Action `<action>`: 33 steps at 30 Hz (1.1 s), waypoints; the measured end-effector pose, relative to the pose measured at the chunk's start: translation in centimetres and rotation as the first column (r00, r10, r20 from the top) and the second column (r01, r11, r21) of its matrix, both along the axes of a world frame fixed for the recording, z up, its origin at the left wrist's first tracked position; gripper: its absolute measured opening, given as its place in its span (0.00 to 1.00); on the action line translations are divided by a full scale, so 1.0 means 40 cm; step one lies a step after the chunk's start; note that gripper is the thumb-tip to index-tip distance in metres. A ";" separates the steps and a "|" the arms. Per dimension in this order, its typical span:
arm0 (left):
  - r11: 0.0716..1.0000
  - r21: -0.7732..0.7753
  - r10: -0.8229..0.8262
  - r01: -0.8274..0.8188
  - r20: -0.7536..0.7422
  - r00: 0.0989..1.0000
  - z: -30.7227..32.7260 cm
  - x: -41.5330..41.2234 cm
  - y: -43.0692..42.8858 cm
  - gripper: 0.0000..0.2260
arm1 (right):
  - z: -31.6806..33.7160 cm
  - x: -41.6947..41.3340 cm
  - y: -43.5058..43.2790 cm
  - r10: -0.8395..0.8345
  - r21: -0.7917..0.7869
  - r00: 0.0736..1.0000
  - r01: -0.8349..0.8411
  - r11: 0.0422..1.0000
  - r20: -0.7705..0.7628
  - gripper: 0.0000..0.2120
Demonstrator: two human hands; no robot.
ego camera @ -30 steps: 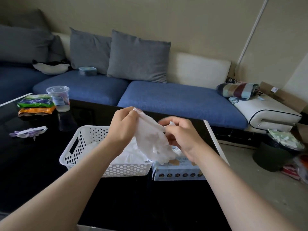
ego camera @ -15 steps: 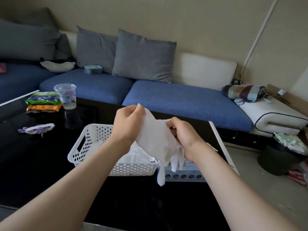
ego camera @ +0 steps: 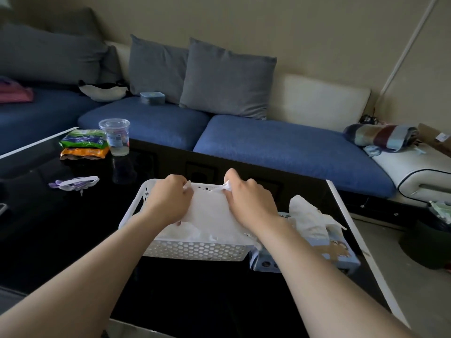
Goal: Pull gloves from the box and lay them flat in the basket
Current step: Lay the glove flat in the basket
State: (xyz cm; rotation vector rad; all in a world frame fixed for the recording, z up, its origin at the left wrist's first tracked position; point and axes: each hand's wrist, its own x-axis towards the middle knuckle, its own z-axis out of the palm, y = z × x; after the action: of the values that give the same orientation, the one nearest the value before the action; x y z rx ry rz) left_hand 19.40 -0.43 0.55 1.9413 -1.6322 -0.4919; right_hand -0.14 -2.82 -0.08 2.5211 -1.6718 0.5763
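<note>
The glove [ego camera: 212,213] has come down from mid-air into the white basket [ego camera: 195,251]. The left hand [ego camera: 170,198] and right hand [ego camera: 249,201] pinch its far corners, stretching it flat. The print on the glove box [ego camera: 305,254] is too blurred to read.

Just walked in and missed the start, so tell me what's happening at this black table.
A person is laying a thin white glove over the white basket. The left hand and right hand each pinch a far corner of it, holding it stretched low over gloves already inside. The glove box sits just right of the basket, with the next glove poking up out of its top.
</note>
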 end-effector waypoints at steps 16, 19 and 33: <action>0.994 0.071 0.040 -0.088 0.507 0.861 -0.031 0.086 -0.007 0.15 | -0.047 0.119 -0.060 -0.111 -0.081 0.964 0.094 0.992 -0.244 0.12; 0.997 0.066 -0.072 0.038 0.650 0.756 -0.037 0.078 -0.017 0.18 | -0.039 0.123 -0.054 -0.064 -0.062 0.979 0.053 0.997 -0.195 0.20; 0.825 0.526 -0.428 0.205 0.347 0.835 -0.084 0.075 -0.036 0.32 | -0.035 0.089 -0.020 0.205 0.498 0.954 -0.071 0.864 -0.219 0.29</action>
State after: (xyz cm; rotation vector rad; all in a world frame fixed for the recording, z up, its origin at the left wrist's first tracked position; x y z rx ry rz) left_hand 22.39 -1.89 -2.83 2.2516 -2.3550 -0.6541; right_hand 3.44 -3.61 -1.50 2.9029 -1.7065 -0.2180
